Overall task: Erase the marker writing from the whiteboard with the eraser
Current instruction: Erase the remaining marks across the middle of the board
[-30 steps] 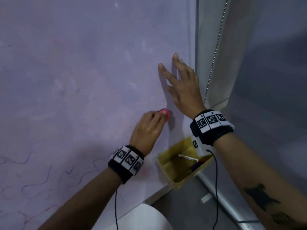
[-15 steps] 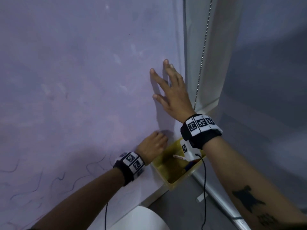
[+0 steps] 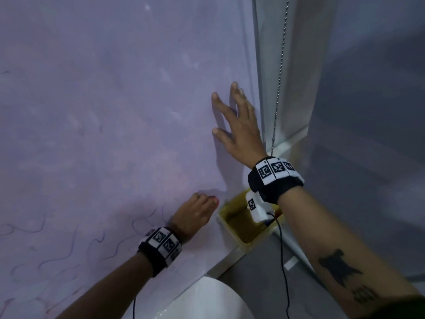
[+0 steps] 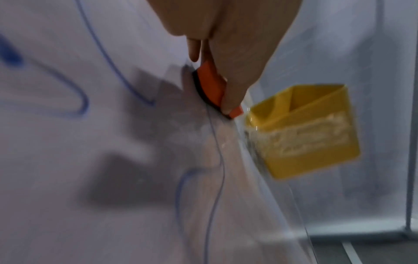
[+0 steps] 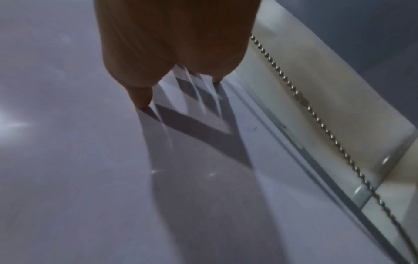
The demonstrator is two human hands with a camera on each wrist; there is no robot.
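Against glossy whiteboard [image 3: 115, 111]: left hand [image 3: 195, 215] presses rounded orange eraser [image 4: 209, 84].

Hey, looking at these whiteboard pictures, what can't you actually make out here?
- Eraser: in the head view the left hand covers all but a red sliver.
- Yellow tray: its contents are hidden in the head view by the right wrist's camera.
- Marker lines: motion-blurred in the left wrist view, no words legible.
- Right hand: its fingers are mostly hidden by the palm in the right wrist view.
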